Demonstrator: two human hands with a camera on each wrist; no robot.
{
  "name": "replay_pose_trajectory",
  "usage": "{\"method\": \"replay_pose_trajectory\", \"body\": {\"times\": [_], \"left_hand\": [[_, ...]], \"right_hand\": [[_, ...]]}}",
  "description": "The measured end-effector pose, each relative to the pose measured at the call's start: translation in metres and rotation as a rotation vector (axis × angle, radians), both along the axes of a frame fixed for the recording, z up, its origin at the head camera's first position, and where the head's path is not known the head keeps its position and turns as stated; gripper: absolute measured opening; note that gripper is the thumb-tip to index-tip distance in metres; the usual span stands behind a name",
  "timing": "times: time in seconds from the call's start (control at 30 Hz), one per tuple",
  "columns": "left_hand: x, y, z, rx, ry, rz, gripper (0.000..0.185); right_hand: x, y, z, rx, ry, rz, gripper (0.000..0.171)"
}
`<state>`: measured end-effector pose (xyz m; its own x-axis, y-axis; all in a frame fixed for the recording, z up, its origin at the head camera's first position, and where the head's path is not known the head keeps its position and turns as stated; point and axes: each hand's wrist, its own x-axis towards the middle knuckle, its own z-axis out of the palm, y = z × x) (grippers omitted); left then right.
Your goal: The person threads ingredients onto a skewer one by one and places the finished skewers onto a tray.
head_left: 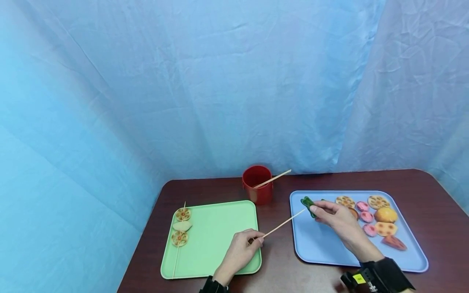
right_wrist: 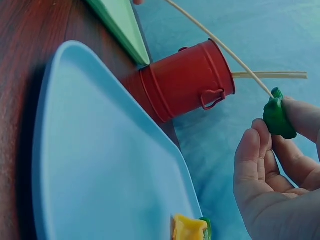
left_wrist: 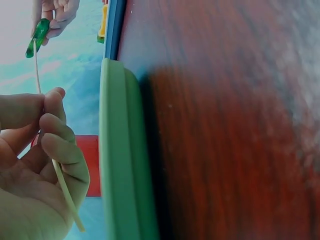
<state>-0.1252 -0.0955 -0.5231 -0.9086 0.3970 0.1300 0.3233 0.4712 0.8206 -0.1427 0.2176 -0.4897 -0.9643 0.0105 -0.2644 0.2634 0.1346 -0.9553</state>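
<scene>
My left hand (head_left: 239, 249) pinches a thin wooden skewer (head_left: 283, 223) between thumb and fingers, above the right edge of the green tray. The skewer slants up and to the right. Over the blue tray, my right hand (head_left: 340, 224) holds a green pepper piece (right_wrist: 278, 120) between thumb and fingertips. In the right wrist view the skewer's tip meets the pepper's upper side. The left wrist view shows the skewer's other end sticking out below the left hand (left_wrist: 50, 165).
A loaded skewer with lotus root slices (head_left: 179, 238) and a pale oval piece (head_left: 182, 226) lies on the green tray (head_left: 223, 244). The blue tray (head_left: 311, 248) bears pink rounds (head_left: 366, 217), lotus slices and other pieces. Behind stands a red bucket (head_left: 263, 197) with skewers (head_left: 278, 177).
</scene>
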Motion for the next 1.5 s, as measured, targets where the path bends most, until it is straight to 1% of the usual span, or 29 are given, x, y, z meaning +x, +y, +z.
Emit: {"method": "replay_pose_trajectory", "body": {"times": [0.17, 0.27, 0.43, 0.6, 0.73, 0.9, 1.07, 1.17, 1.3, 1.4, 1.5], "left_hand": [[-0.001, 0.0, -0.001, 0.015, -0.019, 0.006, 0.016], [0.0, 0.001, -0.002, 0.033, -0.032, 0.002, 0.015], [0.002, 0.003, -0.002, 0.082, -0.082, 0.01, 0.012], [0.003, 0.005, 0.0, 0.117, -0.137, 0.049, 0.009], [0.004, 0.006, 0.0, 0.141, -0.155, 0.052, 0.007], [0.005, 0.007, -0.001, 0.154, -0.143, 0.042, 0.01], [0.006, 0.007, -0.003, 0.158, -0.079, 0.049, 0.012], [0.006, 0.008, -0.002, 0.172, -0.064, 0.061, 0.012], [0.005, 0.015, 0.0, 0.207, -0.11, 0.09, 0.011], [0.004, 0.023, 0.002, 0.237, -0.159, 0.117, 0.009], [0.004, 0.031, 0.005, 0.262, -0.194, 0.141, 0.009]], "right_hand": [[0.0, -0.003, 0.0, 0.058, 0.054, 0.019, 0.062], [0.0, -0.005, 0.0, 0.071, 0.075, 0.021, 0.06], [0.001, -0.007, 0.001, 0.059, 0.071, 0.026, 0.061], [0.003, -0.008, 0.002, 0.008, 0.053, 0.049, 0.062], [0.004, -0.009, 0.002, -0.033, 0.052, 0.069, 0.06], [0.003, -0.009, 0.001, -0.06, 0.064, 0.077, 0.057], [0.004, -0.01, 0.002, -0.064, 0.064, 0.073, 0.056], [0.003, -0.011, 0.003, -0.055, 0.06, 0.07, 0.055], [0.002, -0.014, 0.004, -0.045, 0.061, 0.069, 0.052], [0.002, -0.017, 0.004, -0.031, 0.057, 0.075, 0.052], [0.002, -0.021, 0.004, -0.009, 0.054, 0.082, 0.053]]}}
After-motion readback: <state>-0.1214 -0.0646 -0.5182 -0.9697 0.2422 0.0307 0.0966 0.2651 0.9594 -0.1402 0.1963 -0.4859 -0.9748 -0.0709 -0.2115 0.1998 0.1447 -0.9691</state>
